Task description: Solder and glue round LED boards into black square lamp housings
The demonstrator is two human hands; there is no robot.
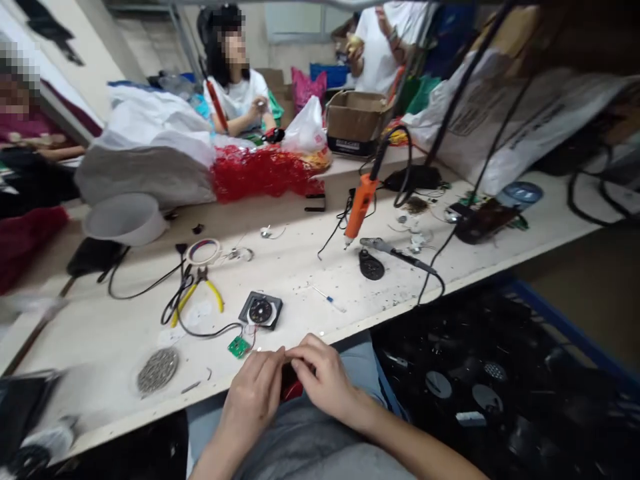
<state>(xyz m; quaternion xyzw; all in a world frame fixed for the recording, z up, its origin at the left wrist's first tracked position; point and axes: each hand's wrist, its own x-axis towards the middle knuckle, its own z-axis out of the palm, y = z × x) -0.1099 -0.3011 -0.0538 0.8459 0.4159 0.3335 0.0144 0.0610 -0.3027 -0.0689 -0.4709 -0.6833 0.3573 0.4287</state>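
Close to my body at the bench's front edge, my left hand (pixel 254 390) and my right hand (pixel 324 379) come together, fingers bent and fingertips nearly meeting. Between them is a red and black piece (pixel 291 389), mostly covered by the fingers, so its kind does not show. Just beyond my left hand lies a small green circuit board (pixel 239 346) with thin wires. A square black unit with a round dark centre (pixel 261 311) sits behind the board. Farther left are yellow-handled pliers (pixel 199 293) and a round dish of small metal screws (pixel 158 371).
An orange electric screwdriver (pixel 361 208) hangs over the bench (pixel 300 267). A soldering iron (pixel 400 253) with its cord lies beside a black oval part (pixel 371 265). A tape roll (pixel 204 251) and white tub (pixel 125 219) stand left. Two people work behind red netting (pixel 263 173).
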